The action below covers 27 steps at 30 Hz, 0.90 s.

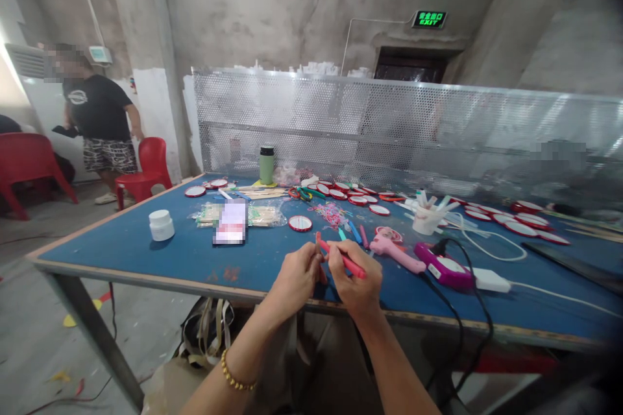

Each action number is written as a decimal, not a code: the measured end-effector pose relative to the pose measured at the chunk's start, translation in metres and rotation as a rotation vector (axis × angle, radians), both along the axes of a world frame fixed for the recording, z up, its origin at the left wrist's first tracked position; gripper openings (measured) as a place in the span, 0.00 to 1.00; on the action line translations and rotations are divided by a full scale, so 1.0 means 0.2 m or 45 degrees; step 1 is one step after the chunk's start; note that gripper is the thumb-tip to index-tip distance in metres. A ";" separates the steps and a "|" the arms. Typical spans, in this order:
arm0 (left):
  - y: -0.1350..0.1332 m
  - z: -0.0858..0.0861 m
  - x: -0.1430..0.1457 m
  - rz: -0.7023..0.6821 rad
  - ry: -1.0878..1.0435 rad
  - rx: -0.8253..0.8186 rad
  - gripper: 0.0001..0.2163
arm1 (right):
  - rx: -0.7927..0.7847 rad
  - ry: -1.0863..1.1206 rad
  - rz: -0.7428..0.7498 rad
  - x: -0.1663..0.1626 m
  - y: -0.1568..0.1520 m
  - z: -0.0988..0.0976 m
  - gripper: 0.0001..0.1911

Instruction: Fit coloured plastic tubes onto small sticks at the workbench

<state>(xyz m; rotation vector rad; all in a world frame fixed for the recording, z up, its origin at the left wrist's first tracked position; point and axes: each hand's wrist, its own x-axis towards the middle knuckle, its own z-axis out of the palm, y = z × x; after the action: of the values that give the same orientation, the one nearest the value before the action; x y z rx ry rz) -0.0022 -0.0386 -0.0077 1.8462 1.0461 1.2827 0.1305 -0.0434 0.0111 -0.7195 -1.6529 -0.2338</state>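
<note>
While we look from the left side, we see first a person [100,107] in a black shirt, who stands near a red chair [153,159]. On our blue table [117,253], a white jar [161,225] stands upright close to the left edge. Next to the right lies a pixelated rectangular item [230,224], in front of clear packets [267,215] with pale sticks. Then comes a red-rimmed disc [300,224], lying flat just beyond our hands.

Our left hand [296,273], with a beaded bracelet [234,376] at its wrist, has its fingers closed narrowly on a small orange-red piece [318,238], near the front edge of the table. Touching or almost touching this piece, we cannot tell which, is the tip of a red pen-like tool [351,264]. Our right hand [359,280] grips this tool firmly, and it is tilted.

Further right we find a pink glue gun [396,254], a white cup [424,220] filled with sticks, and a purple device [445,267] beside a white block [490,280].
</note>
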 end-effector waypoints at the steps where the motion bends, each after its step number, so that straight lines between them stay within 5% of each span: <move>1: 0.00 0.00 0.00 -0.002 -0.003 -0.003 0.11 | 0.003 0.000 -0.004 0.00 0.00 0.00 0.10; 27: 0.00 0.00 0.01 -0.008 -0.019 -0.003 0.12 | 0.010 0.019 -0.004 0.01 0.01 -0.01 0.09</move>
<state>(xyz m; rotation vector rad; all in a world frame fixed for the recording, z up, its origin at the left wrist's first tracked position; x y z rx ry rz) -0.0005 -0.0392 -0.0069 1.8340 1.0331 1.2890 0.1322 -0.0423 0.0093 -0.7165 -1.6360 -0.2371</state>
